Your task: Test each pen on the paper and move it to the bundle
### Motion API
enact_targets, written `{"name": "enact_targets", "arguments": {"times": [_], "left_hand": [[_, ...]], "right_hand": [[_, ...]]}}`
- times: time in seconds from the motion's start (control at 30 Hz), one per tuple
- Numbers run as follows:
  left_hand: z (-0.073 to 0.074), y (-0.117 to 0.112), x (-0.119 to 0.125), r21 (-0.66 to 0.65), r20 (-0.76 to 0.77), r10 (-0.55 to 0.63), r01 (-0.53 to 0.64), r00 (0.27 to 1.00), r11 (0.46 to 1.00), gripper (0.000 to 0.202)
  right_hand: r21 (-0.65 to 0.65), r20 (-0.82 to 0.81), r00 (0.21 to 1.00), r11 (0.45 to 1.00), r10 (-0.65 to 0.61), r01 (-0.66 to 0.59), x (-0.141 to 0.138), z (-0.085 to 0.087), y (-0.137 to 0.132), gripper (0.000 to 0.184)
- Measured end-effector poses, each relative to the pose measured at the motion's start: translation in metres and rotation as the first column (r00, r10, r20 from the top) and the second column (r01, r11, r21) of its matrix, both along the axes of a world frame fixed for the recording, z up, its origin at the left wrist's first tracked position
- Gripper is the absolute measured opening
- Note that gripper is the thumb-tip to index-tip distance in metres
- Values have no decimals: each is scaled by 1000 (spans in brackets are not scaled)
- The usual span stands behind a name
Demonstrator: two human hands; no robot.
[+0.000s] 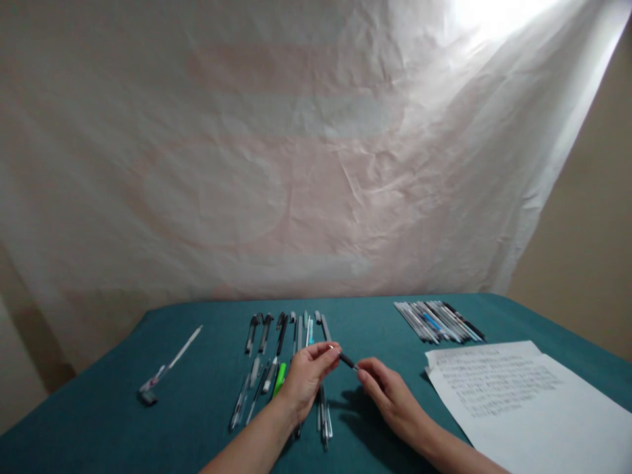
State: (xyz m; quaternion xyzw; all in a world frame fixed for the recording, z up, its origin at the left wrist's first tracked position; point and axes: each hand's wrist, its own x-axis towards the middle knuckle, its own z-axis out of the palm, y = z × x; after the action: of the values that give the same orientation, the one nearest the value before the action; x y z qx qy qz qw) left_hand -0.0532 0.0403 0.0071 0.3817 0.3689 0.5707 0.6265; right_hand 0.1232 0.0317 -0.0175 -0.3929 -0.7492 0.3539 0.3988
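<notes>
A dark pen [347, 360] is held slantwise above the table between my two hands. My left hand [307, 378] pinches its upper left end between thumb and fingers. At the lower right end, the thumb and fingertips of my right hand [392, 400] close on its tip. Beneath and beside my left hand lie several pens [265, 332] in rough rows, mostly clear or black. A bright green pen or marker [279, 378] lies among them, close to my left wrist. My left hand and forearm hide part of these rows.
A teal cloth covers the table [197, 428]. To the right are written paper sheets [523, 401], with a bundle of thin pens or refills [437, 322] behind them. A thin white stick [185, 347] and a small dark piece [147, 396] lie left. A pale sheet [316, 164] hangs behind.
</notes>
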Motion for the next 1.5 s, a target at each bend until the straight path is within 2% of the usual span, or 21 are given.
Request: {"name": "enact_targets", "arguments": {"times": [0.13,0.3,0.53,0.73,0.87,0.97,1.03,1.13,1.2,1.27,1.33,1.4,1.43,1.5], "left_hand": [[1,-1,1,-12,10,12,-12,1000,1000,23],[1,-1,2,-18,29,6,-5,1000,1000,23],[1,-2,1,-13,38,2,-1,999,1000,22],[5,-3,3,-15,34,8,-8,999,1000,21],[11,-10,7,-20,-1,-54,54,999,998,28],[18,-16,14,3,-137,-152,154,979,988,35],[22,-22,21,45,-315,-195,220,929,975,31],[28,-31,32,145,-597,-212,364,774,920,20],[31,-38,42,185,-705,-197,445,682,876,21],[32,-45,52,203,-784,-175,512,595,834,26],[30,-50,65,213,-858,-134,580,496,787,34],[26,-53,79,222,-910,-78,637,407,739,34],[23,-55,87,230,-925,-51,662,376,713,30],[16,-55,102,263,-939,-3,726,343,635,27]], "right_hand": [[24,-31,998,998,-52,52,0,0,-1,17],[28,9,999,999,-32,32,1,-1,1,27],[35,-40,998,999,-39,40,0,-2,0,17],[34,-14,1000,999,-14,14,1,4,-3,25],[-21,-145,988,998,-54,52,-1,8,-4,25],[-46,-278,958,997,-77,67,3,19,0,35],[-46,-333,940,997,-73,61,11,32,5,33],[-14,-364,928,996,-84,85,32,61,10,35],[50,-368,930,998,-21,43,51,80,8,50],[138,-350,937,990,18,32,71,92,3,68],[180,-325,942,972,-85,150,92,93,-1,63],[155,-312,901,920,-301,361,114,83,-3,38],[116,-287,869,886,-403,449,127,75,-3,31],[40,-224,844,861,-487,508,153,56,-1,36]]}}
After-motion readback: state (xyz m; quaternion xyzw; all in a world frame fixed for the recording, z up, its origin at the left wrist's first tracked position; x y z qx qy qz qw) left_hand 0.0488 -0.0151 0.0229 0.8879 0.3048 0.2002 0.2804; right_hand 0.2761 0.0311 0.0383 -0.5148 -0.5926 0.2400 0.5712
